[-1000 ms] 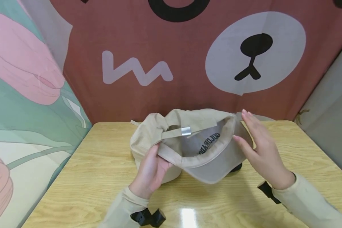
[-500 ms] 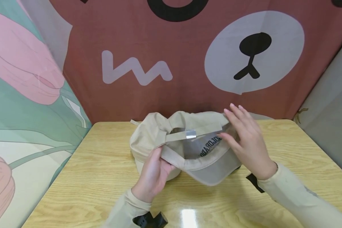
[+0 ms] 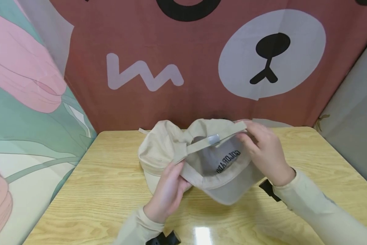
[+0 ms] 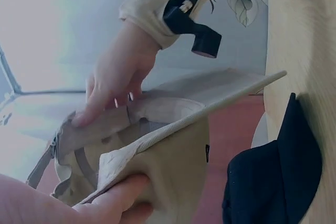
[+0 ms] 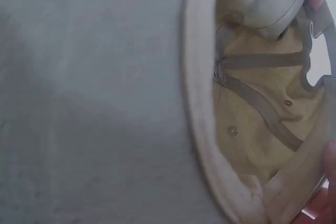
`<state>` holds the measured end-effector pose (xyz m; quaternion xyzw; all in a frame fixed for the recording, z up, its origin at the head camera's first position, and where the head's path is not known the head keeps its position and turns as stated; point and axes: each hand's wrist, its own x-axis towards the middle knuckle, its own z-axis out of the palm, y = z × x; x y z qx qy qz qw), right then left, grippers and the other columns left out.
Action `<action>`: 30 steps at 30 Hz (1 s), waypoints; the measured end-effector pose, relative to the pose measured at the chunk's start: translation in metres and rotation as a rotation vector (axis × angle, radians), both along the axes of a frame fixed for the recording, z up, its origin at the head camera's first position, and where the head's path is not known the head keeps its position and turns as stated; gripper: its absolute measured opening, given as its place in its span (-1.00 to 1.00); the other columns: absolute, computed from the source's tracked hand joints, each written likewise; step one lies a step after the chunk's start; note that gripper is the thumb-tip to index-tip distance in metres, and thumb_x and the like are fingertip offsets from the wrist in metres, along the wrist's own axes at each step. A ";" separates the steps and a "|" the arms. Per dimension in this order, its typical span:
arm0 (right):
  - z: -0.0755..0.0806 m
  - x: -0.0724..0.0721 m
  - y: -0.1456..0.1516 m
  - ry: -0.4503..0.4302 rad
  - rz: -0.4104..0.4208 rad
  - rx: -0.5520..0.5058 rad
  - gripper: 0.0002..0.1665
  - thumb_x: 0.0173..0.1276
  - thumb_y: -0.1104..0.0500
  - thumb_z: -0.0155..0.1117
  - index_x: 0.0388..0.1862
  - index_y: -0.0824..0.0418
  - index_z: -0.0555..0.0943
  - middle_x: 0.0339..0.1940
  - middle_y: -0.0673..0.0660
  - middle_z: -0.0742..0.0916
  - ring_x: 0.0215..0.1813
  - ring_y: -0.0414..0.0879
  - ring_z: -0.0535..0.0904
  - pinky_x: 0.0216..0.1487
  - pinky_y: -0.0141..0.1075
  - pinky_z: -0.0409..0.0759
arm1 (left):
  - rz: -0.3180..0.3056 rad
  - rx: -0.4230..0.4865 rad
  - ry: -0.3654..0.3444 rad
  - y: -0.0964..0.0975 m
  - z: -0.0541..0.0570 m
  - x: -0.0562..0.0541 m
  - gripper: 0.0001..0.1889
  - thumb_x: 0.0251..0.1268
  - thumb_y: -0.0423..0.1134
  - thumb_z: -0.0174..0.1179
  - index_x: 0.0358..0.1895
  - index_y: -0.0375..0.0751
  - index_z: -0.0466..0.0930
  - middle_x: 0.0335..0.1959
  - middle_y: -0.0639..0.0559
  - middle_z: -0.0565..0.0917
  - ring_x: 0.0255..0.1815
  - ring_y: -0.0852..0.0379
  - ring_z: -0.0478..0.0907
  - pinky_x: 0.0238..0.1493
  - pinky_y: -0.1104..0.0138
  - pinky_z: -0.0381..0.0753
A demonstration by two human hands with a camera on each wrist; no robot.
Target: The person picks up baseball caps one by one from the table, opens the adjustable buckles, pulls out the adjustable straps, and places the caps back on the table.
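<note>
A beige fabric cap [image 3: 215,160] is held in both hands over the middle of a table, its hollow inside facing the wearer of the head camera and its curved brim [image 3: 229,190] angled down toward the near side. Whether the brim touches the wood cannot be told. The left hand [image 3: 166,192] pinches the cap's left edge, thumb against the rim, fingers on the outside of the crown. The right hand [image 3: 264,149] pinches the upper right edge, thumb and fingers closed on the band near the end of the strap [image 3: 198,146]. That flat strap spans the back opening through a shiny metal buckle [image 3: 214,139]. Inside, dark lettering [image 3: 228,161] reads backward: COLORADO. The right wrist view shows smooth seam tapes [image 5: 273,61], small round eyelets [image 5: 232,131] and a thick, soft sweatband [image 5: 202,98].

Just beside the held cap, on its left, a second beige cap [image 3: 157,149] sits on the table, rounded and creased. The left wrist view shows a dark cap [image 4: 275,171] resting on the wood too. Pale, glossy wood grain on the tabletop [image 3: 97,190] stretches left, right and in front of the caps, with rounded far corners. Behind the far edge hangs a brown bear-print cloth [image 3: 140,109].
</note>
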<state>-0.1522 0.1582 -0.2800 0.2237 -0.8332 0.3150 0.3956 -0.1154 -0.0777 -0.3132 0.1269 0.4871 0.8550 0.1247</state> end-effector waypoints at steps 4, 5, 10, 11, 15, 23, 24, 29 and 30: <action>0.005 0.001 -0.004 -0.050 -0.053 -0.030 -0.85 0.21 0.39 0.36 -0.23 0.28 0.67 -0.33 0.14 0.70 -0.31 -0.06 0.51 -0.23 -0.38 0.36 | -0.015 -0.076 0.025 0.003 0.000 0.003 -0.45 0.57 -0.23 -0.18 0.49 -0.42 0.01 0.49 -0.29 0.11 0.45 -0.22 0.12 0.34 -0.05 0.21; 0.005 0.001 -0.004 -0.057 -0.055 -0.036 -0.88 0.22 0.39 0.36 -0.25 0.26 0.67 -0.35 0.12 0.69 -0.33 -0.08 0.49 -0.25 -0.38 0.35 | -0.023 -0.085 0.026 0.004 0.000 0.003 -0.44 0.57 -0.23 -0.16 0.49 -0.41 0.02 0.49 -0.29 0.09 0.45 -0.22 0.11 0.35 -0.05 0.20; 0.007 0.000 -0.006 -0.074 -0.029 -0.046 -0.85 0.25 0.39 0.33 -0.19 0.26 0.67 -0.33 0.11 0.70 -0.31 -0.15 0.49 -0.23 -0.41 0.36 | -0.052 -0.141 0.043 0.006 -0.001 0.004 -0.45 0.57 -0.22 -0.16 0.48 -0.43 0.05 0.48 -0.31 0.11 0.44 -0.26 0.14 0.34 -0.04 0.23; 0.006 0.000 -0.005 -0.077 -0.018 -0.047 -0.80 0.25 0.39 0.33 -0.13 0.27 0.68 -0.27 0.13 0.72 -0.29 -0.17 0.48 -0.22 -0.42 0.35 | -0.055 -0.154 0.049 0.007 -0.001 0.004 -0.46 0.57 -0.22 -0.16 0.47 -0.43 0.06 0.47 -0.32 0.13 0.43 -0.26 0.16 0.33 -0.03 0.24; 0.006 -0.003 -0.005 -0.068 0.044 -0.045 -0.64 0.29 0.31 0.29 0.08 0.30 0.64 -0.18 0.17 0.73 -0.28 -0.27 0.42 -0.23 -0.48 0.32 | -0.065 -0.213 0.069 0.008 0.000 0.005 -0.46 0.58 -0.18 -0.17 0.46 -0.43 0.08 0.44 -0.32 0.19 0.41 -0.24 0.20 0.34 0.01 0.25; 0.007 -0.007 -0.006 -0.029 0.091 -0.048 -0.66 0.40 0.08 0.18 -0.13 0.34 0.69 -0.27 0.12 0.73 -0.34 -0.29 0.41 -0.30 -0.49 0.32 | -0.067 -0.354 0.069 0.006 0.002 0.007 -0.49 0.56 -0.18 -0.12 0.42 -0.38 0.22 0.40 -0.24 0.30 0.37 -0.16 0.27 0.33 0.06 0.28; 0.008 -0.006 -0.007 -0.028 0.084 -0.058 -0.69 0.41 0.10 0.18 -0.18 0.34 0.68 -0.32 0.11 0.72 -0.35 -0.30 0.41 -0.30 -0.49 0.32 | -0.063 -0.370 0.076 0.006 0.002 0.007 -0.50 0.55 -0.19 -0.11 0.41 -0.39 0.24 0.39 -0.24 0.32 0.36 -0.14 0.28 0.32 0.06 0.28; 0.008 -0.005 -0.006 -0.069 0.052 -0.103 -0.74 0.46 0.19 0.15 -0.23 0.38 0.68 -0.48 0.14 0.65 -0.41 -0.32 0.39 -0.34 -0.52 0.32 | -0.059 -0.458 0.165 0.002 0.000 0.005 -0.55 0.50 -0.27 -0.02 0.33 -0.46 0.34 0.32 -0.26 0.41 0.33 -0.08 0.32 0.30 0.12 0.30; 0.008 -0.005 -0.005 -0.083 0.048 -0.112 -0.75 0.46 0.22 0.15 -0.21 0.39 0.68 -0.46 0.16 0.66 -0.40 -0.34 0.40 -0.32 -0.54 0.33 | -0.078 -0.463 0.194 0.002 0.000 0.005 -0.53 0.49 -0.29 -0.02 0.36 -0.46 0.30 0.35 -0.28 0.38 0.35 -0.09 0.30 0.32 0.12 0.28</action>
